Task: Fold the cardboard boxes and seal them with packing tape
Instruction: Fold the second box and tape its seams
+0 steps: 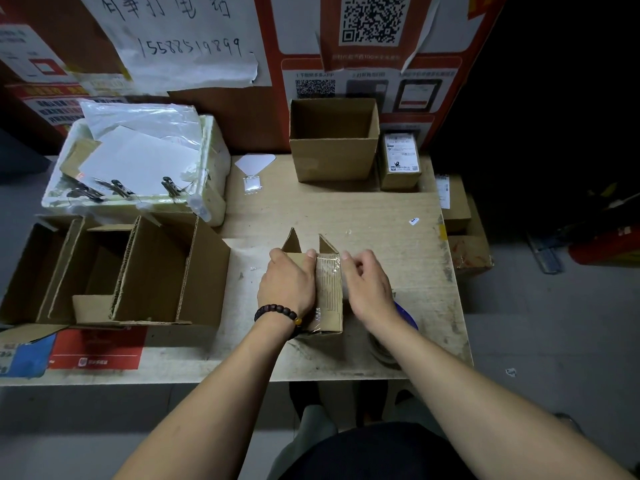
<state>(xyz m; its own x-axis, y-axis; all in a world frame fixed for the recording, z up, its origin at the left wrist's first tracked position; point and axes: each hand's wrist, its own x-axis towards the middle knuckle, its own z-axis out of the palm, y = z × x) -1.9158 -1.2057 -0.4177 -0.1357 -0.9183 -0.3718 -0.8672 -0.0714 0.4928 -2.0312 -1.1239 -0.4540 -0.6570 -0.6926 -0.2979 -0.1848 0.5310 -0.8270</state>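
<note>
A small cardboard box (330, 296) lies on the wooden table (381, 209) in front of me, with a strip of clear tape running along its top seam. Two flaps stick up at its far end. My left hand (287, 284) lies flat on the box's left half, fingers reaching its far edge. My right hand (367, 282) is at the box's right side, fingertips pinching or pressing the tape at the far right corner. A roll of packing tape (398, 337) with a blue rim sits under my right wrist, mostly hidden.
Several open cardboard boxes (138, 275) stand at the left. A white foam box (204, 202) holds bags and clips. An open box (334, 140) and a small labelled parcel (401, 161) stand at the back. More parcels (467, 251) sit beyond the right edge.
</note>
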